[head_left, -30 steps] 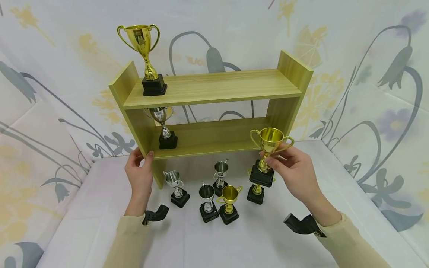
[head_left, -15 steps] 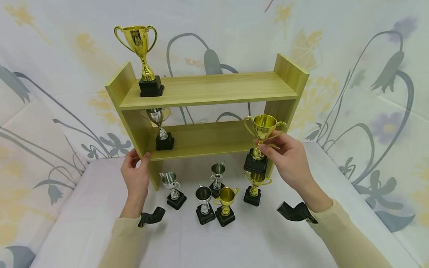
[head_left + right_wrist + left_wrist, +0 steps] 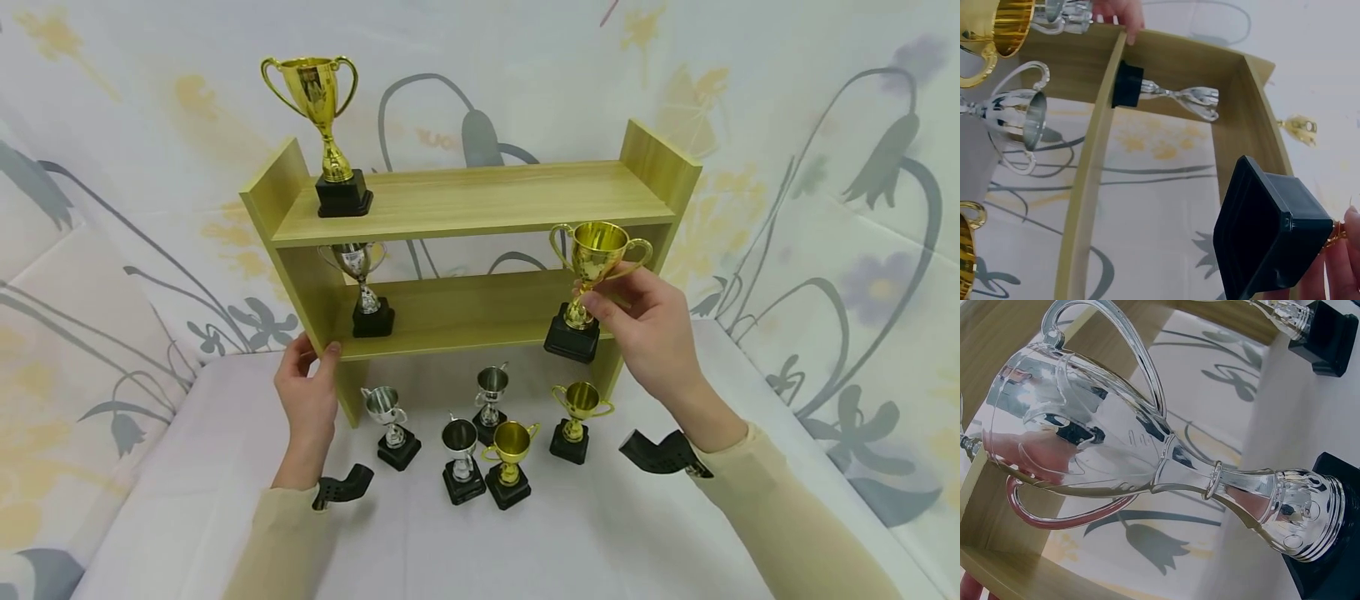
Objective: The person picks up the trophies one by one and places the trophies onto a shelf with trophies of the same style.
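Note:
My right hand [image 3: 654,337] pinches the stem of a gold trophy cup [image 3: 597,252], held slightly tilted in front of the wooden shelf's [image 3: 480,200] middle board, at its right end. From below, the right wrist view shows this cup's black base [image 3: 1272,228]. With thumb in front and fingers round the side, my left hand [image 3: 307,408] grips the shelf's left panel. A second gold trophy [image 3: 339,187] stands on the top board at the left, and a silver trophy [image 3: 367,300] stands below it on the middle board. Close to the left wrist camera is a silver trophy [image 3: 1085,425].
On the white tablecloth [image 3: 600,542] stand three small silver cups [image 3: 393,429] and two small gold cups, one at the front middle [image 3: 510,462] and one at the right [image 3: 576,425] beneath the held trophy. A flower-patterned cloth [image 3: 787,208] hangs behind.
My right hand has lifted the gold trophy from low over the right-hand small gold cup up to the middle board's height. The left hand keeps its place on the shelf.

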A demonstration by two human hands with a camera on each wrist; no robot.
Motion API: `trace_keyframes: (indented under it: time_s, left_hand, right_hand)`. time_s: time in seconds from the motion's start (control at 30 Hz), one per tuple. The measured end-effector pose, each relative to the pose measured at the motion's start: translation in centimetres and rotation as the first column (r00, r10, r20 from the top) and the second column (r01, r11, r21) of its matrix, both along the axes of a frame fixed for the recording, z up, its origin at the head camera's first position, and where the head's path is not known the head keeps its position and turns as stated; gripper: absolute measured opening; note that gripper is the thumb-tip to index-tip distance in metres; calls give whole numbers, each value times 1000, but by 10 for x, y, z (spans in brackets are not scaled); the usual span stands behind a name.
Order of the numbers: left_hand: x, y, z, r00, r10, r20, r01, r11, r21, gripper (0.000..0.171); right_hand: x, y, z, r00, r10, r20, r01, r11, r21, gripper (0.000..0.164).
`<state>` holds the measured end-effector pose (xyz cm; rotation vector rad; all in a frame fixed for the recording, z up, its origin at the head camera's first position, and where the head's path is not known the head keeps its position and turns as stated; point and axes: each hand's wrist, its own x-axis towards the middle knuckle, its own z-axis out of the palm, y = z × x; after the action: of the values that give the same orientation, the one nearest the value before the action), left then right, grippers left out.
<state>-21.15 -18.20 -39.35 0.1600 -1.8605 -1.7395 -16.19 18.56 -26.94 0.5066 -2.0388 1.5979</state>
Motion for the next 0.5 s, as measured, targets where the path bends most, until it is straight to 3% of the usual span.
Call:
trace_keyframes:
  time_s: [0.5]
  left_hand:
    - [-1,1,1,1000,4,19,-4,1000,-4,36]
  right_hand:
    - [-16,-5,25,997,14,-78,-11,1000,28,19]
